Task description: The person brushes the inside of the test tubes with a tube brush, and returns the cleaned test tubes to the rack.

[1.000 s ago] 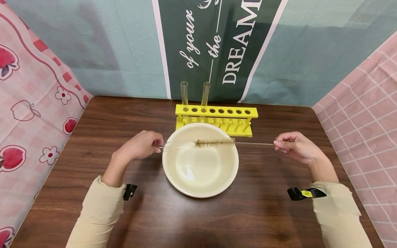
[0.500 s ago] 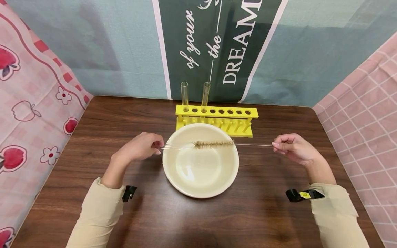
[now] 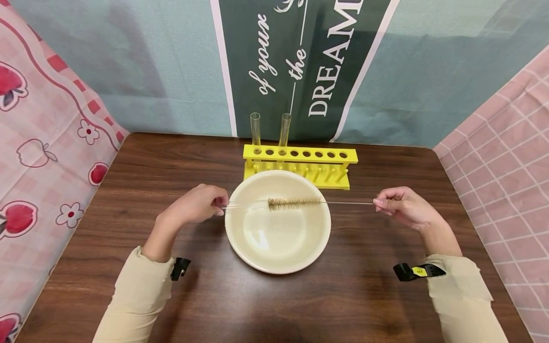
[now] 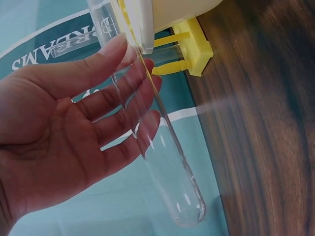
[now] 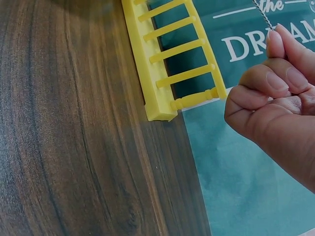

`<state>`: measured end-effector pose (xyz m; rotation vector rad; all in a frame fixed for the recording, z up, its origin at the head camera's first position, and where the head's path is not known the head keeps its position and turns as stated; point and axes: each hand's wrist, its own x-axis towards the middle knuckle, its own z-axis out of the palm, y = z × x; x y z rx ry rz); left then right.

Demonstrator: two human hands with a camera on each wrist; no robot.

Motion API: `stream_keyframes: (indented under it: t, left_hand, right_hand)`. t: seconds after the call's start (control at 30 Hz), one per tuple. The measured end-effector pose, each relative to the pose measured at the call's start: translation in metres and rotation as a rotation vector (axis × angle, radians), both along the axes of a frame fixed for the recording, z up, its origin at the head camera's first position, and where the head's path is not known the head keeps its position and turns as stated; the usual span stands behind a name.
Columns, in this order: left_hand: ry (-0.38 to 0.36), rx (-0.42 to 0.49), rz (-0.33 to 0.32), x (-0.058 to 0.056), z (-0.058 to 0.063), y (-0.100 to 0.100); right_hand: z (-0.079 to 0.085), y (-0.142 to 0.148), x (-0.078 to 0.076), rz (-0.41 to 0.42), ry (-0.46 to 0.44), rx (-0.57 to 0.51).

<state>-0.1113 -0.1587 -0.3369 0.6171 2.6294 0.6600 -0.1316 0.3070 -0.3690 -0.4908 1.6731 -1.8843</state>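
Note:
My left hand (image 3: 199, 205) holds a clear glass test tube (image 4: 170, 167) between thumb and fingers, its rounded bottom pointing away from the bowl. In the head view the tube lies nearly level over the bowl's left side. My right hand (image 3: 401, 207) pinches the twisted wire handle (image 5: 263, 15) of a test tube brush (image 3: 296, 203) between thumb and index finger. The brush's tan bristles stretch over the cream bowl (image 3: 278, 267), in line with the tube. Their left end is right at the tube's mouth.
Behind the bowl stands a yellow test tube rack (image 3: 351, 156), partly hidden by it. Two glass tubes, a left one (image 3: 255, 131) and a right one (image 3: 285, 131), stand in the rack. Fabric walls enclose the brown wooden table (image 3: 326, 305) at the back and sides.
My right hand has moved slightly left and down, bringing the brush with it, and the brush's bristles press closer to the tube's mouth. My left hand has barely shifted.

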Motion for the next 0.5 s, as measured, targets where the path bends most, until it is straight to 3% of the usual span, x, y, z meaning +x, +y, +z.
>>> stream_keyframes:
  t: [0.5]
  left_hand:
    - [0.001,0.075,-0.012,0.0011,-0.0058,-0.0020]
  right_hand:
    - [-0.0019,-0.0014,0.0005,-0.028,0.008,0.047]
